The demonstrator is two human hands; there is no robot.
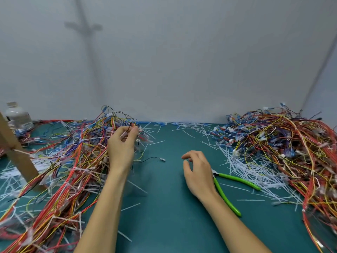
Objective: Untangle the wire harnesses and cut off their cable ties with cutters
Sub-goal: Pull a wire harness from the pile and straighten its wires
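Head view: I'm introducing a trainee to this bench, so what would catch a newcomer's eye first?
Two big tangled heaps of red, yellow and blue wire harnesses dominate: a left heap and a right heap on the green mat. Between them, the left hand pinches strands at the left heap's edge. The empty right hand, fingers loosely curled, is beside green-handled cutters lying on the mat.

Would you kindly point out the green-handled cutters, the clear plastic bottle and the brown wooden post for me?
green-handled cutters [238, 179]: head view, on the upper green handle.
clear plastic bottle [18, 115]: head view, on its body.
brown wooden post [22, 161]: head view, mid-length.
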